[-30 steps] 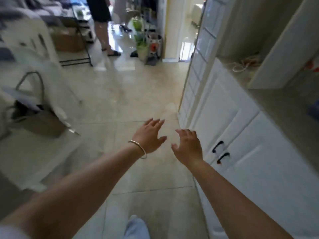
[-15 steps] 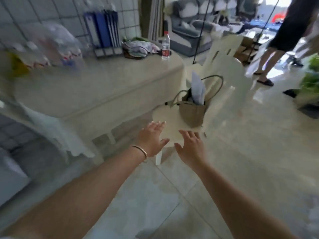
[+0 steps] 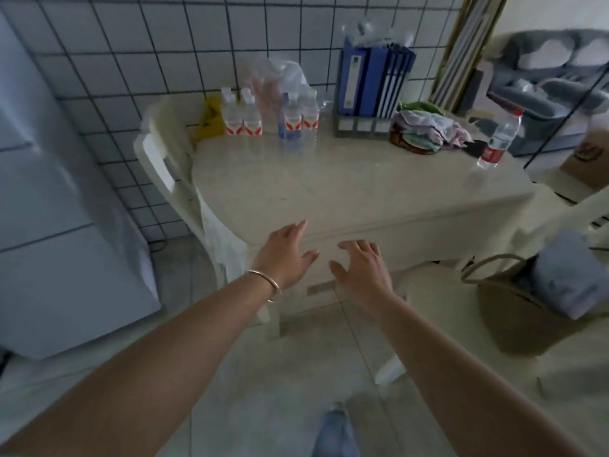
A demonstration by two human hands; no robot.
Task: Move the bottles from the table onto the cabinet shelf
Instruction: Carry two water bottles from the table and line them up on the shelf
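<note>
I turn from the white cabinet and the hallway floor to face the table (image 3: 346, 192) squarely. The bottles (image 3: 270, 118) by the tiled wall, blurred half a second ago, now show sharp. My left hand (image 3: 283, 255) and right hand (image 3: 361, 270) now reach over the table's near edge, empty.

Tiled wall (image 3: 131, 44) with dark grout out back, pale glossy floor tiles (image 3: 263, 390), a cream plastic chair (image 3: 164, 159) on the left, grey sofa (image 3: 553, 70) far right.
</note>
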